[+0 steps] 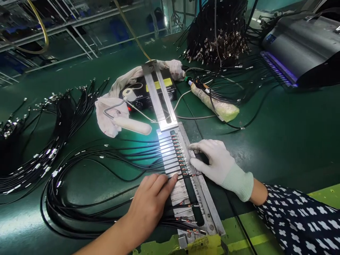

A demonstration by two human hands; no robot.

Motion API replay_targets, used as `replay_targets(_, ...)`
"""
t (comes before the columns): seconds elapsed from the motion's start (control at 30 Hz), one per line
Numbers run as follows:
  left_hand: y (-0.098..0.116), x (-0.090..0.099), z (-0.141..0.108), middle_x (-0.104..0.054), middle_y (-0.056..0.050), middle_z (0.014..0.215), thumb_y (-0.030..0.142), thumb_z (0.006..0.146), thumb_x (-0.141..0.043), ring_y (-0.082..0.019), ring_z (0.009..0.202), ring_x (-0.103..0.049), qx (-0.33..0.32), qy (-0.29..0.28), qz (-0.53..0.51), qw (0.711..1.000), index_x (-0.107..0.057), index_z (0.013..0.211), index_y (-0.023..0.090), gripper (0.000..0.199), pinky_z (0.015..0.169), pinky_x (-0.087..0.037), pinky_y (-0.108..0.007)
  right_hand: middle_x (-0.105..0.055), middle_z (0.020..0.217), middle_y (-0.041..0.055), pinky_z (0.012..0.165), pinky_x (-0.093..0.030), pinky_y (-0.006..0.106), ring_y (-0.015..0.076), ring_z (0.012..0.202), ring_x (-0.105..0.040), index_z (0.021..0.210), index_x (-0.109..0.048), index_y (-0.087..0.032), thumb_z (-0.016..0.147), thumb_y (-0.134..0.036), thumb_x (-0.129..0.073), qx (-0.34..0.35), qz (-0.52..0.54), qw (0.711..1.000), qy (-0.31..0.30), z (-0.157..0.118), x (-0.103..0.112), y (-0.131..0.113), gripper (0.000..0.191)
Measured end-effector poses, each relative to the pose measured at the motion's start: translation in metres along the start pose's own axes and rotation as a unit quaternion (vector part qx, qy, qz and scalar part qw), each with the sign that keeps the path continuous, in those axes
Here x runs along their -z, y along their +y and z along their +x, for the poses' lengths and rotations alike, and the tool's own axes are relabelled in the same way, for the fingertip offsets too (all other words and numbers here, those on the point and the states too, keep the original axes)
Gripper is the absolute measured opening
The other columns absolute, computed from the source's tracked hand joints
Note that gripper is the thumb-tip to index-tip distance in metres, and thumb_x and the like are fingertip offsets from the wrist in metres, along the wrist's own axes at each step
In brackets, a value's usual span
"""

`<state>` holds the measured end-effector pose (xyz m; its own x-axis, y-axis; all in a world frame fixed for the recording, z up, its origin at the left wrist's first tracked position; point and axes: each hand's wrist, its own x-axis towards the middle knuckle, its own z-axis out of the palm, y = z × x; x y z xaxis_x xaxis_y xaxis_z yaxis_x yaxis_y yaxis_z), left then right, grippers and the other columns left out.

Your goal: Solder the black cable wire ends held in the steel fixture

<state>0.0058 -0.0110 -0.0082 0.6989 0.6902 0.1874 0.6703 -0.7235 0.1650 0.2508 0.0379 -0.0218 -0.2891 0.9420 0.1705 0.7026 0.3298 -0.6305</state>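
Note:
A slotted metal fixture (pixel 209 198) lies on the green table, with black cables (pixel 111 156) laid side by side across its upper half, their stripped ends over the slot. My bare left hand (pixel 152 194) presses a cable onto the fixture, thumb and fingers close together near its end. On the right, my gloved right hand (pixel 215 161) rests at the fixture's right rail, thumb and forefinger slightly apart, touching the rail beside the cable ends. More loose cable ends (pixel 195 232) lie across the fixture's lower part.
Behind the fixture stand a black control box (pixel 140 102) with cloth around it and a wrapped handle (pixel 215 101). Cable bundles (pixel 63 113) lie left, another pile (pixel 217 35) sits at the back, and a grey machine (pixel 302 46) glows purple at the right.

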Motion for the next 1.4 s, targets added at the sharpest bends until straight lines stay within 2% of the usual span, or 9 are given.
replay_targets(0.1, 0.003, -0.002, -0.003, -0.06, -0.011, 0.097, 0.01, 0.096, -0.038, -0.021, 0.082, -0.05, -0.003, -0.023, -0.012, 1.0, -0.047, 0.134, 0.007, 0.039, 0.07, -0.045, -0.034, -0.068, 0.097, 0.0028, 0.088, -0.037, 0.041, 0.0235, 0.094, -0.06, 0.107, -0.061, -0.026, 0.088, -0.029, -0.059, -0.003, -0.004, 1.0, 0.004, 0.0, -0.001, 0.0, 0.019)
replay_targets(0.23, 0.002, 0.001, -0.002, -0.059, -0.009, 0.098, 0.011, 0.097, -0.04, -0.02, 0.085, -0.052, 0.031, -0.018, -0.105, 0.994, -0.048, 0.129, 0.015, 0.034, 0.073, -0.047, -0.032, -0.068, 0.099, 0.0027, 0.09, -0.037, 0.041, 0.0233, 0.097, -0.06, 0.108, -0.061, -0.025, 0.09, -0.028, -0.057, 0.0, -0.006, 1.0, 0.003, -0.002, 0.0, -0.002, 0.019)
replay_targets(0.33, 0.002, 0.011, -0.004, -0.055, -0.007, 0.099, 0.011, 0.098, -0.037, -0.016, 0.087, -0.054, 0.069, -0.028, -0.182, 0.98, -0.049, 0.126, 0.02, 0.031, 0.075, -0.048, -0.027, -0.068, 0.099, 0.0028, 0.091, -0.037, 0.041, 0.0229, 0.097, -0.06, 0.108, -0.061, -0.025, 0.091, -0.029, -0.056, 0.002, -0.003, 1.0, 0.005, -0.003, 0.001, -0.002, 0.018)
replay_targets(0.47, 0.002, 0.025, -0.008, -0.054, -0.004, 0.098, 0.014, 0.099, -0.039, -0.014, 0.086, -0.056, 0.123, -0.041, -0.225, 0.966, -0.051, 0.122, 0.023, 0.027, 0.076, -0.048, -0.023, -0.068, 0.098, 0.0024, 0.091, -0.038, 0.041, 0.0226, 0.096, -0.06, 0.107, -0.062, -0.024, 0.09, -0.029, -0.057, 0.0, -0.006, 1.0, 0.006, -0.003, 0.002, -0.002, 0.018)
replay_targets(0.57, 0.001, 0.027, -0.011, -0.054, -0.003, 0.096, 0.013, 0.098, -0.044, -0.013, 0.086, -0.056, 0.136, -0.011, -0.219, 0.966, -0.054, 0.111, 0.022, 0.019, 0.075, -0.047, -0.022, -0.068, 0.097, 0.0025, 0.089, -0.039, 0.041, 0.0229, 0.094, -0.06, 0.106, -0.062, -0.025, 0.09, -0.028, -0.057, -0.003, -0.007, 1.0, 0.005, -0.003, 0.001, -0.003, 0.017)
replay_targets(0.7, -0.002, 0.018, -0.015, -0.053, -0.004, 0.098, 0.011, 0.096, -0.047, -0.013, 0.089, -0.055, 0.138, 0.034, -0.187, 0.972, -0.054, 0.109, 0.02, 0.017, 0.079, -0.046, -0.022, -0.068, 0.096, 0.0029, 0.089, -0.039, 0.042, 0.0233, 0.094, -0.06, 0.105, -0.062, -0.025, 0.09, -0.027, -0.057, 0.0, -0.004, 1.0, 0.003, -0.002, 0.002, -0.004, 0.017)
replay_targets(1.07, -0.007, 0.002, -0.015, -0.054, -0.005, 0.099, 0.004, 0.092, -0.051, -0.013, 0.092, -0.055, 0.125, 0.094, -0.119, 0.98, -0.052, 0.109, 0.014, 0.02, 0.083, -0.046, -0.022, -0.068, 0.098, 0.0022, 0.09, -0.037, 0.041, 0.022, 0.095, -0.06, 0.105, -0.062, -0.024, 0.089, -0.028, -0.059, -0.013, -0.002, 1.0, -0.011, -0.001, 0.004, -0.004, 0.017)
replay_targets(1.23, -0.009, -0.003, -0.028, -0.055, -0.011, 0.107, 0.003, 0.091, -0.054, -0.017, 0.1, -0.054, 0.069, 0.078, -0.074, 0.992, -0.052, 0.116, 0.009, 0.026, 0.09, -0.045, -0.028, -0.067, 0.097, 0.0012, 0.089, -0.036, 0.04, 0.021, 0.093, -0.06, 0.105, -0.061, -0.025, 0.089, -0.027, -0.058, -0.011, -0.001, 1.0, -0.012, 0.0, 0.003, -0.003, 0.017)
replay_targets(1.4, -0.012, 0.001, -0.033, -0.055, -0.011, 0.105, 0.001, 0.09, -0.054, -0.018, 0.094, -0.052, 0.017, 0.062, -0.062, 0.996, -0.054, 0.118, 0.006, 0.028, 0.084, -0.044, -0.03, -0.066, 0.095, 0.0006, 0.089, -0.035, 0.04, 0.0208, 0.093, -0.059, 0.106, -0.061, -0.025, 0.088, -0.028, -0.059, -0.013, 0.002, 1.0, -0.012, 0.0, 0.003, -0.003, 0.018)
